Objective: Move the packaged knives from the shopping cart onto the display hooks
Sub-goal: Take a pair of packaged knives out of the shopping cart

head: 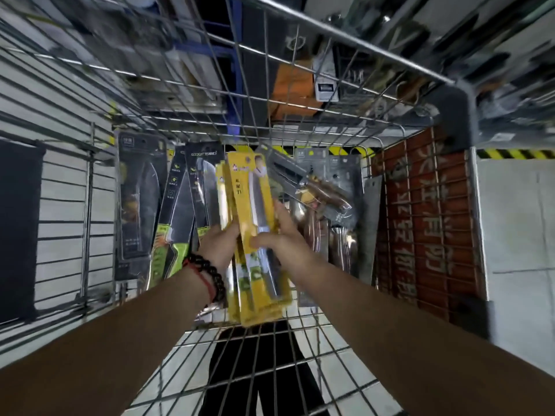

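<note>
While both hands reach into cart [300, 94], left hand [218, 244] and right hand [283, 235] fingers grasp yellow knife packs [253, 235]; dark packs [141, 199] lean alongside.

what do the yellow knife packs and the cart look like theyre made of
Yellow knife packs: seemingly printed card with a clear glossy plastic front, since glare streaks run over the blade; both hands hold them. Cart: bare metal wire, silvery and shiny, welded in a grid. Its grey corner piece looks like matte plastic, though blur leaves that open.
</note>
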Motion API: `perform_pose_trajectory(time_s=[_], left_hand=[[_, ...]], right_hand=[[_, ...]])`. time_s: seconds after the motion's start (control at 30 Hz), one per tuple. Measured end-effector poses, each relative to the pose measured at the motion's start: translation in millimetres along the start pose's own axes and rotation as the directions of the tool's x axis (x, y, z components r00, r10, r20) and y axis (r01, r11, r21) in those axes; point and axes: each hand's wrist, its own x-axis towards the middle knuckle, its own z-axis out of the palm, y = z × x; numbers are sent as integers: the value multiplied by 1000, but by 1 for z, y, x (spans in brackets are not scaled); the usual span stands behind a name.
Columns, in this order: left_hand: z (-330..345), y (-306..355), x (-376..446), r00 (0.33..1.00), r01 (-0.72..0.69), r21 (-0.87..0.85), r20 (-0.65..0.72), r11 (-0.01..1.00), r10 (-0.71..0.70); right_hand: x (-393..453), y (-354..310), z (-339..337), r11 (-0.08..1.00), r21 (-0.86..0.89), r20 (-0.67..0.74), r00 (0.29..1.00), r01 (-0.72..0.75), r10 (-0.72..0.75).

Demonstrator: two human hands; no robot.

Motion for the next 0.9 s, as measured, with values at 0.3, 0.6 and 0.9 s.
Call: perform_pose_trajectory(time_s=[0.3, 0.6, 0.9], left_hand=[[19, 4, 0, 977, -96, -197, 168, 976, 130], [30, 2, 27, 990, -26, -102, 134, 994, 40], [45, 25, 43, 980, -103, 288, -137, 952, 147]], right_hand=[[-3, 10, -8, 994, -109, -12, 1000, -16, 15], [6, 12, -32, 981, -139, -2, 991, -133, 134], [52, 35, 6, 973, -218, -265, 964, -79, 19]])
